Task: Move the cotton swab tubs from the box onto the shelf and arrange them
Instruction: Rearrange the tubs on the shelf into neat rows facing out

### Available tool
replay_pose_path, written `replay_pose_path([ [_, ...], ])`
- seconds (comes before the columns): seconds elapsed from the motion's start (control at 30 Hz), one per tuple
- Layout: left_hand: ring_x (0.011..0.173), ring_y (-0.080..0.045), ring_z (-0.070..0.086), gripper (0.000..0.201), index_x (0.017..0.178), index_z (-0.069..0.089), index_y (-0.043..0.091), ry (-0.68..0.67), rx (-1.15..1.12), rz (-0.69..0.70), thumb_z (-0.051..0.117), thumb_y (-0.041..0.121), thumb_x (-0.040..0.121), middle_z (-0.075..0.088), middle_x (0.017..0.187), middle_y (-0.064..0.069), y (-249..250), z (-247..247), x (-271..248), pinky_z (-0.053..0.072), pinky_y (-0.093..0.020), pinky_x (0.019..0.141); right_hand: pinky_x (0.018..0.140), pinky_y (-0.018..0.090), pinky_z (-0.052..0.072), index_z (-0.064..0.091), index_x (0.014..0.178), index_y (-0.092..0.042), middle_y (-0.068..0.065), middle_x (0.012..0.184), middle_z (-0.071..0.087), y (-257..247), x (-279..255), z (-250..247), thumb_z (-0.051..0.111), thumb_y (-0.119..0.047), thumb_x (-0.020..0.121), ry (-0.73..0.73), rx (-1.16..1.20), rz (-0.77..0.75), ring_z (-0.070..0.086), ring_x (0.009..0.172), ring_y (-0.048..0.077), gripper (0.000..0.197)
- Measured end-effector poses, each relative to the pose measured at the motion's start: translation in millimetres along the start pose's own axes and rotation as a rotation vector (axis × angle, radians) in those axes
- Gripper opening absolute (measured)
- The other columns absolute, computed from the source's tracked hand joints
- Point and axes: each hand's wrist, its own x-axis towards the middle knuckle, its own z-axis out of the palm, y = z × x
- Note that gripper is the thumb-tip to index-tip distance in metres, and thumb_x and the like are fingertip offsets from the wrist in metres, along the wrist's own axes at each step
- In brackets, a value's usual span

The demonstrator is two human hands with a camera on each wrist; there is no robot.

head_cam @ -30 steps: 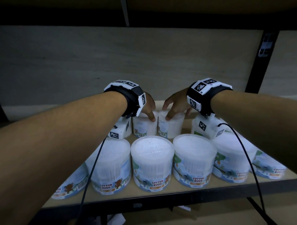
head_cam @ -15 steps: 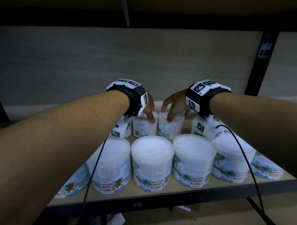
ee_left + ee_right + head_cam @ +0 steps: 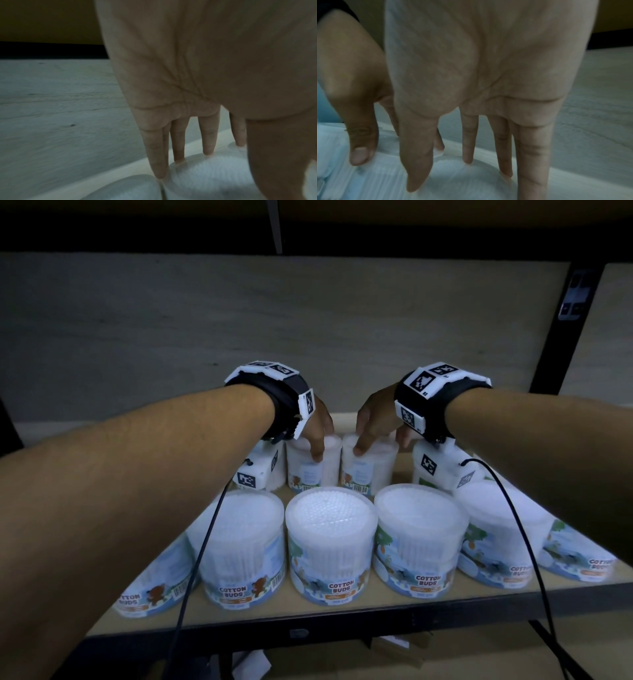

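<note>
Two small cotton swab tubs stand side by side at the back of the wooden shelf (image 3: 342,613). My left hand (image 3: 317,440) grips the left tub (image 3: 310,470) from above, thumb on its front and fingers (image 3: 208,142) on the far rim of its lid (image 3: 214,175). My right hand (image 3: 371,429) holds the right tub (image 3: 371,470) the same way, fingers (image 3: 468,142) on the far rim of its lid (image 3: 462,180) and thumb (image 3: 359,148) at its side. The box is out of view.
Several larger tubs labelled COTTON BUDS form the front row (image 3: 330,542), close below my forearms. Another lid (image 3: 128,189) sits left of the held tub. A grey back panel (image 3: 308,337) closes the shelf, a black post (image 3: 561,330) stands right, and wrist cables hang over the front row.
Both hands stay on the two back tubs; any shift of hands or tubs is slight. The view has moved a little.
</note>
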Motion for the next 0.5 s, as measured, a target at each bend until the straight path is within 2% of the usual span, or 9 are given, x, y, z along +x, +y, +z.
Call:
replay_pose_path([
  [0.07,0.137,-0.020,0.039,0.075,0.153,0.029,0.020,-0.001,-0.006,0.004,0.063,0.044,0.090,0.035,0.154,-0.004,-1.0,-0.3,-0.4,0.035,-0.025,0.106,0.085,0.045,0.057,0.049,0.140,-0.010,0.015,0.131,0.051,-0.6,-0.6,0.6,0.077,-0.031,0.082,-0.005,0.006,0.001,0.055,0.071,0.019,0.067],
  [0.13,0.137,-0.020,0.039,0.074,0.152,0.030,0.021,0.006,-0.012,0.007,0.062,0.046,0.091,0.035,0.154,-0.004,-1.2,-1.2,-1.6,0.035,-0.024,0.105,0.091,0.047,0.055,0.050,0.140,-0.012,0.015,0.134,0.051,-0.7,-2.1,0.5,0.077,-0.028,0.083,-0.018,-0.005,-0.018,0.058,0.088,0.025,0.065],
  [0.2,0.133,-0.019,0.043,0.072,0.151,0.033,0.020,0.007,-0.024,0.002,0.061,0.048,0.090,0.037,0.152,-0.004,-2.6,-1.9,-2.2,0.037,-0.023,0.102,0.095,0.045,0.054,0.050,0.139,-0.016,0.010,0.128,0.051,0.1,-2.7,0.0,0.076,-0.025,0.083,-0.036,-0.017,-0.038,0.056,0.102,0.026,0.062],
  [0.27,0.123,-0.017,0.048,0.072,0.148,0.039,0.016,0.005,-0.037,-0.002,0.058,0.054,0.089,0.042,0.149,-0.006,-5.2,-1.6,0.3,0.044,-0.017,0.086,0.095,0.043,0.054,0.050,0.137,-0.024,0.005,0.124,0.051,2.9,-1.2,-0.2,0.078,-0.022,0.081,-0.047,-0.010,-0.037,0.057,0.110,0.027,0.062],
  [0.3,0.117,-0.016,0.049,0.075,0.146,0.042,0.014,0.005,-0.047,-0.011,0.057,0.058,0.088,0.045,0.148,-0.007,-6.4,-1.2,1.9,0.045,-0.010,0.072,0.095,0.043,0.054,0.051,0.136,-0.028,0.005,0.127,0.051,4.0,-1.0,0.0,0.079,-0.021,0.080,-0.050,0.006,-0.032,0.057,0.113,0.028,0.063],
  [0.33,0.116,-0.015,0.048,0.078,0.146,0.042,0.013,0.012,-0.059,-0.026,0.057,0.061,0.087,0.044,0.149,-0.008,-8.0,0.1,3.1,0.044,-0.005,0.065,0.094,0.043,0.054,0.051,0.135,-0.030,0.005,0.130,0.050,4.2,-1.2,0.4,0.080,-0.020,0.078,-0.051,0.017,-0.025,0.056,0.115,0.029,0.065],
  [0.37,0.122,-0.015,0.047,0.081,0.148,0.039,0.014,0.037,-0.072,-0.036,0.057,0.062,0.085,0.041,0.152,-0.007,-9.0,1.5,3.1,0.043,-0.003,0.073,0.094,0.043,0.054,0.050,0.135,-0.031,0.005,0.132,0.050,3.4,-2.1,0.3,0.081,-0.019,0.078,-0.052,0.018,-0.022,0.056,0.116,0.029,0.066],
  [0.43,0.139,-0.018,0.035,0.087,0.153,0.028,0.022,0.077,-0.087,-0.040,0.062,0.061,0.083,0.030,0.157,-0.002,-10.0,4.1,2.2,0.033,-0.018,0.105,0.095,0.044,0.054,0.047,0.139,-0.029,0.006,0.137,0.048,2.7,-3.0,0.0,0.080,-0.025,0.079,-0.047,0.010,-0.022,0.057,0.113,0.029,0.069],
  [0.5,0.143,-0.018,0.030,0.088,0.154,0.023,0.028,0.043,-0.083,-0.025,0.068,0.054,0.083,0.030,0.157,0.000,-10.0,4.3,0.6,0.028,-0.026,0.110,0.095,0.043,0.053,0.047,0.141,-0.020,0.010,0.139,0.048,0.9,-4.7,0.0,0.077,-0.035,0.082,-0.030,-0.002,-0.031,0.057,0.101,0.026,0.068],
])
